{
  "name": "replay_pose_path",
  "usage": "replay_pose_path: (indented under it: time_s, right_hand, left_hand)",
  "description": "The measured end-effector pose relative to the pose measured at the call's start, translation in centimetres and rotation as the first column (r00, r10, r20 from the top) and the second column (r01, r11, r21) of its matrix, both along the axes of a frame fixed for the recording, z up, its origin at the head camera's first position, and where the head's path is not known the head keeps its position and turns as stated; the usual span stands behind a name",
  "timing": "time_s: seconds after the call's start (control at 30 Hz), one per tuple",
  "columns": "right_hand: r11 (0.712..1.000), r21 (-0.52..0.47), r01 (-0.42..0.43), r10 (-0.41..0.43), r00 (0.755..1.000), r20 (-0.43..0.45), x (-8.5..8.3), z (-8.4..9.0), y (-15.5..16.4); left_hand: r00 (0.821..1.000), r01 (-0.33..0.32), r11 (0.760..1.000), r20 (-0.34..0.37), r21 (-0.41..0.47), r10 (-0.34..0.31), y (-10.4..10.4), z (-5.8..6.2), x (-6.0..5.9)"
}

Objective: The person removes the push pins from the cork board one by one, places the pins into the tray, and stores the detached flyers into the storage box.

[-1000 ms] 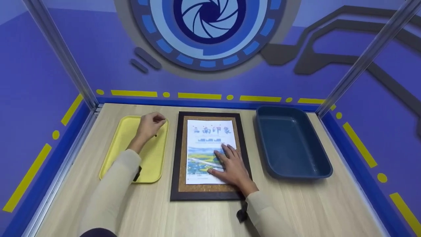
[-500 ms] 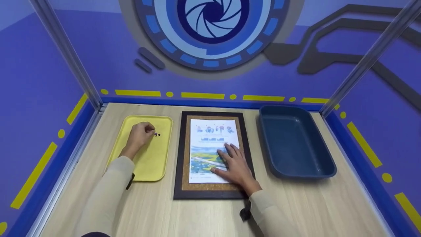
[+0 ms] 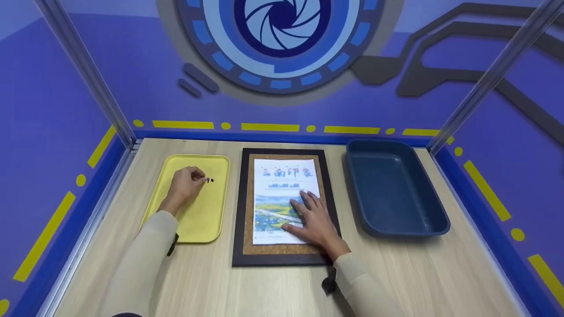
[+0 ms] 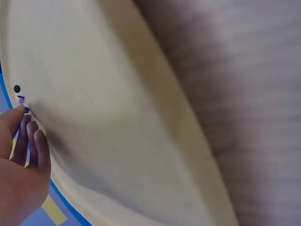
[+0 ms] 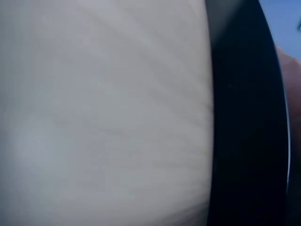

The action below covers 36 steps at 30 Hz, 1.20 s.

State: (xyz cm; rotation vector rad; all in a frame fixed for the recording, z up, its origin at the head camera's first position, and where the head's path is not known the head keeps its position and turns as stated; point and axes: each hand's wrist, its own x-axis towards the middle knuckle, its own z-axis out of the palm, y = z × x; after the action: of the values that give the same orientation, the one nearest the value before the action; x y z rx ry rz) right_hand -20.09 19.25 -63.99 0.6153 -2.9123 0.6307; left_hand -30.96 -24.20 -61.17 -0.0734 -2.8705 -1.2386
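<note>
My left hand is over the yellow tray, thumb and fingertips drawn together around a tiny purple pushpin. Right beside the fingertips in the left wrist view lie another small purple pin and a black one. With fingers spread, my right hand rests flat on the lower right of a printed poster. The poster lies on a cork board with a dark frame, and several tiny dots show along its top edge. The right wrist view shows mostly sleeve and a dark strap.
To the right of the board stands a deep dark blue bin. Everything sits on a light wooden table. Blue printed panels with metal corner posts enclose the back and both sides.
My left hand has come down from the tray's upper right edge to the small pins, and its fingertips have stayed there for the last half second. The right hand keeps its place.
</note>
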Motion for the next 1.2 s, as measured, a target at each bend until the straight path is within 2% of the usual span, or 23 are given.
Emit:
replay_pose_path:
  time_s: [0.13, 0.27, 0.4, 0.47, 0.53, 0.6, 0.7, 0.8, 0.87, 0.97, 1.03, 1.1, 1.2]
  right_hand:
    - [1.000, 0.000, -0.005, 0.005, 1.000, 0.015, -0.1, 0.2, 0.0]
    - [1.000, 0.020, -0.001, 0.001, 1.000, 0.021, 0.0, 0.2, 0.0]
    - [0.998, 0.070, -0.007, 0.005, 0.999, 0.036, 0.2, 0.4, 0.1]
    - [0.994, 0.109, -0.013, 0.009, 0.999, 0.033, 0.1, 0.7, 0.1]
    - [0.988, 0.152, -0.019, 0.013, 0.999, 0.038, 0.1, 1.1, 0.1]
    - [0.982, 0.185, -0.023, 0.015, 0.999, 0.044, -0.2, 1.5, 0.1]
    - [0.982, 0.189, -0.027, 0.019, 0.999, 0.046, -0.6, 2.2, 0.1]
    - [0.991, 0.126, -0.040, 0.039, 0.999, 0.009, -1.0, 3.1, 0.3]
    - [0.997, 0.063, -0.051, 0.052, 0.999, -0.016, -1.2, 3.9, 0.7]
    - [0.996, -0.079, -0.049, 0.049, 0.999, -0.011, -1.5, 5.1, 1.5]
    - [0.982, -0.191, -0.010, 0.020, 0.998, 0.051, -1.5, 5.9, 2.1]
    - [0.953, -0.297, 0.050, -0.010, 0.991, 0.135, -1.4, 6.4, 3.0]
    - [0.921, -0.363, 0.142, -0.048, 0.966, 0.256, -0.9, 6.6, 4.2]
  left_hand:
    - [0.999, -0.034, 0.998, 0.003, 0.046, 0.034, 0.3, 0.6, 0.1]
    - [0.994, -0.067, 0.997, -0.079, 0.049, 0.071, 2.0, 1.5, -0.1]
    - [0.980, -0.077, 0.996, -0.182, 0.055, 0.086, 4.9, 2.9, 0.0]
    - [0.971, -0.055, 0.996, -0.230, 0.071, 0.070, 6.8, 3.5, 0.2]
    - [0.967, -0.029, 0.996, -0.249, 0.080, 0.048, 8.9, 4.2, 0.5]
    - [0.977, -0.004, 0.995, -0.214, 0.100, 0.025, 11.0, 4.9, 1.1]
    - [0.998, 0.018, 0.988, -0.056, 0.155, -0.009, 13.9, 5.8, 2.2]
    - [0.995, 0.017, 0.981, 0.095, 0.191, -0.036, 15.8, 6.2, 3.1]
    - [0.987, 0.013, 0.976, 0.152, 0.215, -0.047, 16.6, 6.2, 3.5]
    - [0.980, -0.005, 0.966, 0.196, 0.258, -0.047, 17.0, 6.0, 3.9]
    - [0.977, -0.021, 0.958, 0.209, 0.287, -0.041, 17.0, 5.9, 4.1]
    - [0.976, -0.026, 0.953, 0.212, 0.301, -0.041, 17.0, 5.5, 3.9]
    - [0.976, -0.027, 0.950, 0.212, 0.310, -0.042, 17.2, 5.0, 3.6]
